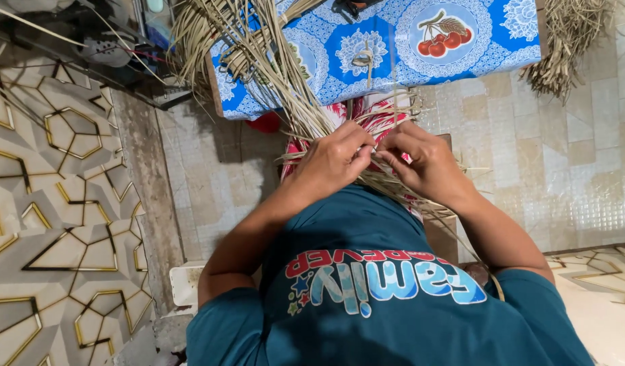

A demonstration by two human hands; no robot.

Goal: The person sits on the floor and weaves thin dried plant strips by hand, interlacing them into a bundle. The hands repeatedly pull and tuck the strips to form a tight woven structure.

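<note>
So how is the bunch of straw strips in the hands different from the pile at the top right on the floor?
The strips in the hands are long and fan out loosely from the left hand and right hand across the blue patterned cloth. The floor pile is a denser clump, untouched, lying on pale tiles. The held strips look paler; the pile looks browner. Both are thin dry plant strips.

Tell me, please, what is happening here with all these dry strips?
A person in a teal shirt works a bundle of pale dried strips with both bare hands. The left hand and right hand meet over the lap, fingertips pinching strands where they cross. Longer strips trail up onto a table with a blue patterned cloth. Another bundle of dry fibres lies at the table's far corner, above the tiled floor.
</note>
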